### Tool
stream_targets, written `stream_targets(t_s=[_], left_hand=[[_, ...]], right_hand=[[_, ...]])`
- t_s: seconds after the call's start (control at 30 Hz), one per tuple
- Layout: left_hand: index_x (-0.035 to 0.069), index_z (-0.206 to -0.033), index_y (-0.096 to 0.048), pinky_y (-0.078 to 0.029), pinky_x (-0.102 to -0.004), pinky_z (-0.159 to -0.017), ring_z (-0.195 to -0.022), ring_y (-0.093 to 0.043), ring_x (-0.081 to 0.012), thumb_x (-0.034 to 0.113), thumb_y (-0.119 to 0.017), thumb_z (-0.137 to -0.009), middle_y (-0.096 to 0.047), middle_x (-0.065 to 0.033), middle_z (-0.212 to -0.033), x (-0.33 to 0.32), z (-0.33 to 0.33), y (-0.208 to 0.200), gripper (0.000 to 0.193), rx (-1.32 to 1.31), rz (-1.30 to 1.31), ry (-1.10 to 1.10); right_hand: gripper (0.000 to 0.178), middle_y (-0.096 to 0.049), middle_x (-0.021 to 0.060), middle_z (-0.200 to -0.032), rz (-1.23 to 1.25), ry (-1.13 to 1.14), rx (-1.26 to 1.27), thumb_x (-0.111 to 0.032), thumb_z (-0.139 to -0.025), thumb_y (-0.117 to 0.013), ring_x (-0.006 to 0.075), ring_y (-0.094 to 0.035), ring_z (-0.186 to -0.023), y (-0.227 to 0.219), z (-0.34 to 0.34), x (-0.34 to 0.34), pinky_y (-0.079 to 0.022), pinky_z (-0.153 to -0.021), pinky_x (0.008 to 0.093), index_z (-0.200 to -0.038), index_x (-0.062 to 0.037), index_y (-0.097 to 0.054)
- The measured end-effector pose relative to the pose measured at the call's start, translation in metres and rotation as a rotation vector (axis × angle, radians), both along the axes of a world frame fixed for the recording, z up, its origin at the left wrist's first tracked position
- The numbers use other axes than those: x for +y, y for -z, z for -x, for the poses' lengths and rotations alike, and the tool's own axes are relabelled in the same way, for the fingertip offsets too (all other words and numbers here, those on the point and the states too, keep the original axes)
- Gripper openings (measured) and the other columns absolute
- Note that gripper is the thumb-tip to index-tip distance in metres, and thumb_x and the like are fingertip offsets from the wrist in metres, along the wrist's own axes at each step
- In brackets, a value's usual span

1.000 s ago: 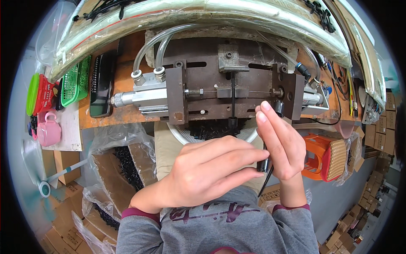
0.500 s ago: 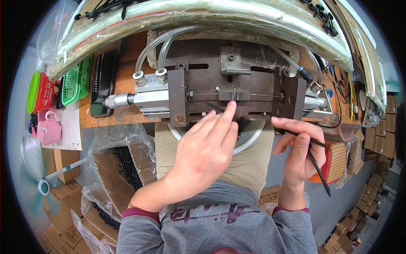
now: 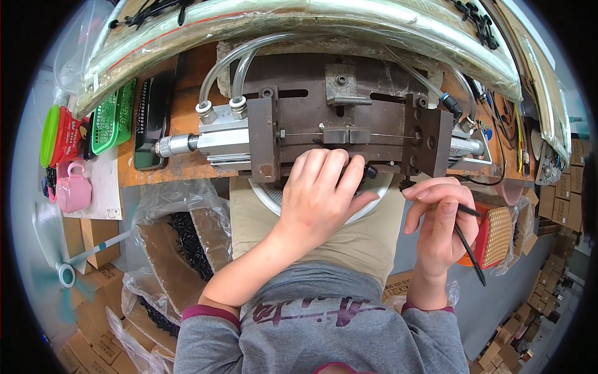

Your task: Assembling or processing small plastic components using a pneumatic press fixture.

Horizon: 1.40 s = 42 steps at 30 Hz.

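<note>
My left hand (image 3: 321, 196) reaches to the front edge of the dark metal fixture (image 3: 299, 112), its fingers curled over a black part (image 3: 370, 170). One knobbed end of that part shows beside the index finger; the rest is hidden. Pinched in my right hand (image 3: 439, 227) are thin black rods (image 3: 470, 255), which stick out past the palm at the fixture's right front. Across the fixture runs a thin metal wire or rod (image 3: 380, 134), passing a small grey block (image 3: 346, 135) in the middle. Below the left hand, a white round bowl (image 3: 268, 199) rests on my lap.
Silver cylinders (image 3: 224, 143) with clear hoses (image 3: 218, 71) flank the fixture. Plastic-wrapped long bundles (image 3: 311, 28) arch over the back. A green basket (image 3: 112, 121) and pink cup (image 3: 73, 190) stand left. Cardboard boxes (image 3: 165, 249) with black parts are lower left; a red container (image 3: 489, 237) is right.
My left hand has drawn back from the small grey block toward the fixture's front edge, and its pointing index finger has curled in. The right hand stays nearly in place with its rods.
</note>
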<state>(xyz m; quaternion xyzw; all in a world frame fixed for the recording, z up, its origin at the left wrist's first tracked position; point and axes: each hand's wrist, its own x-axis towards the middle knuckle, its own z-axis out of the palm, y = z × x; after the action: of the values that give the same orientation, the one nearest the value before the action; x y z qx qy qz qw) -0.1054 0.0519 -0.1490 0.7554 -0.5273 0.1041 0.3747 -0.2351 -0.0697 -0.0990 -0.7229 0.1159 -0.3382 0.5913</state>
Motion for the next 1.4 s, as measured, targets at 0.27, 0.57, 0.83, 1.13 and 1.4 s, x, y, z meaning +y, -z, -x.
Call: stream_targets(t_s=[0.27, 0.57, 0.83, 1.13, 1.4], left_hand=[[-0.002, -0.101, -0.067, -0.052, -0.0377, -0.074, -0.084, -0.062, -0.028, 0.002, -0.077, -0.068, -0.062, -0.0126, -0.1, 0.039, 0.023, -0.032, 0.035, 0.173, -0.01, 0.211], [-0.002, -0.096, -0.067, -0.056, -0.037, -0.085, -0.089, -0.068, -0.0263, 0.004, -0.071, -0.072, -0.062, -0.0161, -0.124, 0.024, -0.001, -0.043, 0.025, -0.061, -0.18, 0.048], [0.001, -0.096, -0.069, -0.052, -0.0288, -0.059, -0.064, -0.064, -0.0183, 0.006, -0.075, -0.07, -0.063, -0.0137, -0.125, 0.023, -0.007, -0.05, 0.028, -0.068, -0.253, 0.038], [0.002, -0.103, -0.071, -0.055, -0.0284, -0.06, -0.073, -0.068, -0.0206, 0.004, -0.079, -0.066, -0.068, -0.0112, -0.101, 0.032, -0.003, -0.069, 0.038, 0.137, 0.092, 0.379], [0.001, -0.091, -0.069, -0.055, -0.0339, -0.074, -0.086, -0.067, -0.0257, 0.006, -0.079, -0.063, -0.065, -0.0168, -0.118, 0.026, -0.005, -0.041, 0.029, 0.007, -0.029, 0.071]], right_hand=[[0.032, -0.064, 0.0207, -0.096, -0.01, 0.056, -0.044, -0.022, -0.104, -0.04, 0.0099, -0.053, -0.049, 0.0, 0.005, -0.005, -0.042, -0.049, 0.0209, -0.097, 0.0043, -0.057], [0.043, -0.051, 0.0103, -0.1, -0.032, 0.14, -0.007, -0.031, -0.104, -0.04, 0.0066, -0.046, -0.054, -0.001, 0.003, -0.004, -0.034, -0.05, 0.0175, -0.095, 0.0056, -0.062], [0.016, -0.058, 0.0123, -0.081, -0.567, -0.038, 0.049, -0.01, -0.097, -0.055, 0.0096, -0.049, -0.05, -0.014, -0.003, -0.003, -0.04, -0.04, 0.0192, -0.104, 0.0043, -0.055], [0.017, -0.06, 0.0076, -0.071, -0.598, -0.191, 0.179, -0.013, -0.101, -0.049, 0.008, -0.052, -0.049, -0.027, -0.03, 0.003, -0.042, -0.044, 0.0198, -0.108, 0.0014, -0.053], [0.042, -0.046, 0.0001, -0.056, -0.515, -0.136, 0.049, -0.034, -0.106, -0.033, 0.0051, -0.036, -0.044, -0.017, -0.021, -0.014, -0.027, -0.042, 0.0196, -0.085, -0.0023, -0.052]])
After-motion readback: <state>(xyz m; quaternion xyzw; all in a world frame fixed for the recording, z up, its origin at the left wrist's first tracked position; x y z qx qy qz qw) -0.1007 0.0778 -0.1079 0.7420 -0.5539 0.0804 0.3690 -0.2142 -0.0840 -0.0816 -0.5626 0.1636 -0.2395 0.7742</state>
